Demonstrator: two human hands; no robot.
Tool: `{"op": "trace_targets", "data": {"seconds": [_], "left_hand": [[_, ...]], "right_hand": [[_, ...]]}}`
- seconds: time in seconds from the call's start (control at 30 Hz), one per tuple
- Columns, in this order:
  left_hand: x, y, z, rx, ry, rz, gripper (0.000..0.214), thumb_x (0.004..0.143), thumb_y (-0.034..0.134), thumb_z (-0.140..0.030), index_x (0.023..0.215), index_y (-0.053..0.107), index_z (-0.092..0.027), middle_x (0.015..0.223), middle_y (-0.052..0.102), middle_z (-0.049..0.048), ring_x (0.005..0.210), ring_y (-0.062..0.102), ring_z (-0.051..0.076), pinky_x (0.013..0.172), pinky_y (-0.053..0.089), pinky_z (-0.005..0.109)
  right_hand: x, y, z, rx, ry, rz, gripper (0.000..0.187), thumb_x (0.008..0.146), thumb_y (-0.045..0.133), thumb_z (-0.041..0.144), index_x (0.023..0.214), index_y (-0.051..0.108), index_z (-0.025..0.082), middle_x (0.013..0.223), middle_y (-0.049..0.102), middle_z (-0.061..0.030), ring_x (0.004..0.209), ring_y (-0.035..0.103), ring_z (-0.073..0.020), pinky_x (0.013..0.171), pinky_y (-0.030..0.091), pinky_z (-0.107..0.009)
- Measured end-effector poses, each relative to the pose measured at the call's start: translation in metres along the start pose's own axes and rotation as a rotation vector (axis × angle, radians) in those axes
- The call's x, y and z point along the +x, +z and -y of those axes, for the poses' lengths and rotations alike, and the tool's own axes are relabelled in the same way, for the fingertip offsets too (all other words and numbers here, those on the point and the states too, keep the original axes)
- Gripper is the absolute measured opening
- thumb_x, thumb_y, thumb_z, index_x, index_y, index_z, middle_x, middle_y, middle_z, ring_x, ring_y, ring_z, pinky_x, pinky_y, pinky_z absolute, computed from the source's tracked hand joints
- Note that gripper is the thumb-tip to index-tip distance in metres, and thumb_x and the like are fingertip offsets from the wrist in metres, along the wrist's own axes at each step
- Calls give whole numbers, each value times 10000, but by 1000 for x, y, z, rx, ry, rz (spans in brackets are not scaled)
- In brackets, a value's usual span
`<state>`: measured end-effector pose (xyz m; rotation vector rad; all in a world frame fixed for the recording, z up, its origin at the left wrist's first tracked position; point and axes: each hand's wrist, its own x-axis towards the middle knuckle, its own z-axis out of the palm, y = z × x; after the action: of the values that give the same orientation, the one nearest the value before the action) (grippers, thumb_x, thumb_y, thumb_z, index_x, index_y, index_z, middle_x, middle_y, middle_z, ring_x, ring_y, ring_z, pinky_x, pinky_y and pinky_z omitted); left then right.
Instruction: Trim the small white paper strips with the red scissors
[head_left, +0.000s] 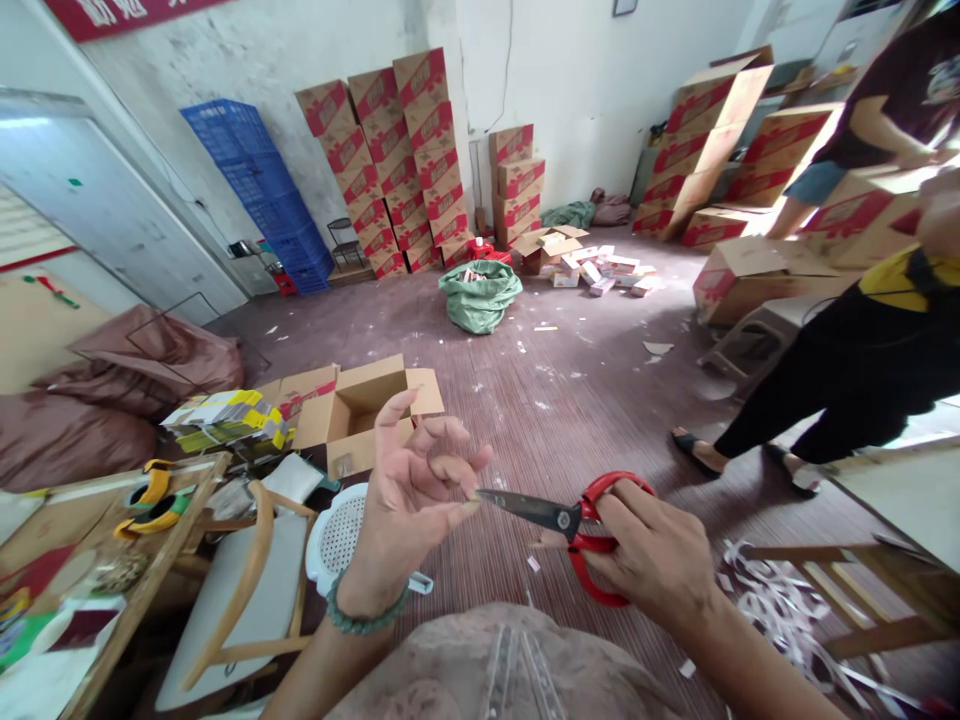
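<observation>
In the middle of the head view, my right hand (pixel 660 550) is wrapped round the red handles of a pair of scissors (pixel 536 512). The dark blades look closed and point left. Their tip meets the thumb and index finger of my left hand (pixel 420 480), which are pinched together. Whatever may lie in that pinch is too small to make out. The other fingers of this hand are curled and raised, and a green bead bracelet (pixel 367 610) circles its wrist. A brown plastic bag or sheet (pixel 480 665) with clear strips lies below, close to my body.
An open carton (pixel 364 405), a wooden chair (pixel 240 590) and a worktable with tape rolls (pixel 154 510) stand left. A green sack (pixel 480 295) and stacked cartons (pixel 439 150) are ahead. Two people (pixel 832 350) stand right, near a heap of white strips (pixel 780 600).
</observation>
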<state>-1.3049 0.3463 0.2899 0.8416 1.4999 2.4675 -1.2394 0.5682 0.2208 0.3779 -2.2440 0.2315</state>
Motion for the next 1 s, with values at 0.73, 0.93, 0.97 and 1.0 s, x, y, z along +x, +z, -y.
{"op": "trace_targets", "data": {"seconds": [0.73,0.93,0.97,1.0], "left_hand": [[-4,13,-9,271,159,9,815,779,693,4,1357,315,-429,1130,558,-14,822,681,99,1111,427,466],[-5,16,-9,278,156,11,813,793,676,-1,1366,303,-441,1140,550,-17,818,673,93,1121,416,469],[-4,16,-9,277,157,10,814,793,677,-2,1366,303,-443,1141,548,-17,816,672,92,1128,408,472],[-4,16,-9,276,157,9,816,790,679,-3,1366,305,-444,1141,546,-19,812,672,92,1134,400,479]], "right_hand": [[7,-37,-25,-108,-31,-8,331,995,432,346,715,516,192,679,483,-3,587,457,-139,584,355,-282],[11,-42,-26,-121,-66,21,289,980,452,299,712,505,205,670,485,-15,563,449,-149,573,347,-295],[11,-42,-27,-124,-70,26,285,978,450,298,716,509,205,672,485,-16,568,454,-153,577,348,-296],[11,-42,-28,-126,-73,30,285,978,447,301,718,513,205,679,489,-16,576,461,-154,583,350,-295]]}}
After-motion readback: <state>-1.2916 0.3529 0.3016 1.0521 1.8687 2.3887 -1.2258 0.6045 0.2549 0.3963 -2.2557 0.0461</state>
